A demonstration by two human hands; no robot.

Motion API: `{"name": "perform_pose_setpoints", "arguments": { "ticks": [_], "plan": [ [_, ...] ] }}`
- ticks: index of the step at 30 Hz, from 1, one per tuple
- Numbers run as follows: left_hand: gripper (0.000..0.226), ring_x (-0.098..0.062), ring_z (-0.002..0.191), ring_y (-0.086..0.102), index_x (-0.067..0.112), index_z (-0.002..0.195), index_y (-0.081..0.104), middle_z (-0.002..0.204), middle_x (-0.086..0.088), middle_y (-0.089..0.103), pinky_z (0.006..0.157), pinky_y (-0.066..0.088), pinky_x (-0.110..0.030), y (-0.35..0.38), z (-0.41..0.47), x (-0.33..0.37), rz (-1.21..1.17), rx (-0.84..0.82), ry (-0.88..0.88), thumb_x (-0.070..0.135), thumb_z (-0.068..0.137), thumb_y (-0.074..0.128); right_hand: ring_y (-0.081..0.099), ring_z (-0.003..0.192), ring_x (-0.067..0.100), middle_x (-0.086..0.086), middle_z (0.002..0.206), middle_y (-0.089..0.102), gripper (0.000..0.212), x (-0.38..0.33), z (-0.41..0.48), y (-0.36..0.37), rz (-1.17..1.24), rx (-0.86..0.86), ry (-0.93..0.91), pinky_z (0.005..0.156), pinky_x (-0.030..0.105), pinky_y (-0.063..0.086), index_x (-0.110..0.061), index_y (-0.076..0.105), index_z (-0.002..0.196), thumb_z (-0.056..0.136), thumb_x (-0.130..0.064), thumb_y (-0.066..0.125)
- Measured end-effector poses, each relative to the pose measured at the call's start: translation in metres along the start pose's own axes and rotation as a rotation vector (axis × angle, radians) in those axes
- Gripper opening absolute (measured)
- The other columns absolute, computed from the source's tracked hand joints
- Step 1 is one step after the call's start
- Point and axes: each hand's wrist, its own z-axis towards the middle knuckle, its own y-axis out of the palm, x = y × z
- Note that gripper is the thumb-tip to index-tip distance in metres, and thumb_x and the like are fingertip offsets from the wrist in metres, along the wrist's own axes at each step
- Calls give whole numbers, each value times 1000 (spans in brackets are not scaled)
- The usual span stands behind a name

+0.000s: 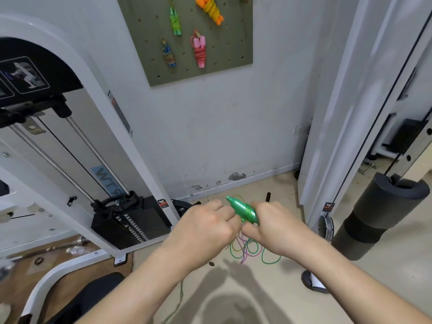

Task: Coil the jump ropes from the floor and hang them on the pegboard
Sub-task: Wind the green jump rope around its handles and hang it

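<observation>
Head view: right hand (278, 226) grips green handles (242, 209); left hand (205, 223) curls fingers, apparently pinching cord (271, 262).

Your beige floor (275, 285) has loose green and pink rope loops (254, 252) lying lower centre, plus a short black stick (268, 197) by the wall.

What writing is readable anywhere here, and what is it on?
"WT": blue sticker on the weight machine; further letters unclear.
Frame label: blurred.
Small red-black stickers: too small.
Picture panel: no legible words.
</observation>
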Motion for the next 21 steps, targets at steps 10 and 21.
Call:
{"name": "perform_pose_setpoints", "arguments": {
  "ticks": [10,21],
  "plan": [
    [25,-17,62,50,21,79,67,74,7,63,53,48,-30,-14,17,-28,-277,-107,93,38,91,55,52,78,33,9,86,53,29,-16,-17,-36,-308,-148,-195,62,31,34,-17,55,99,81,-40,52],
    [21,-11,59,51,20,67,75,60,-10,63,61,42,-29,-42,39,-55,-1253,-380,-474,36,59,87,41,54,16,5,60,54,17,-25,-22,-67,285,-56,-351,55,37,40,-25,53,88,77,-35,62]
  ]
}}
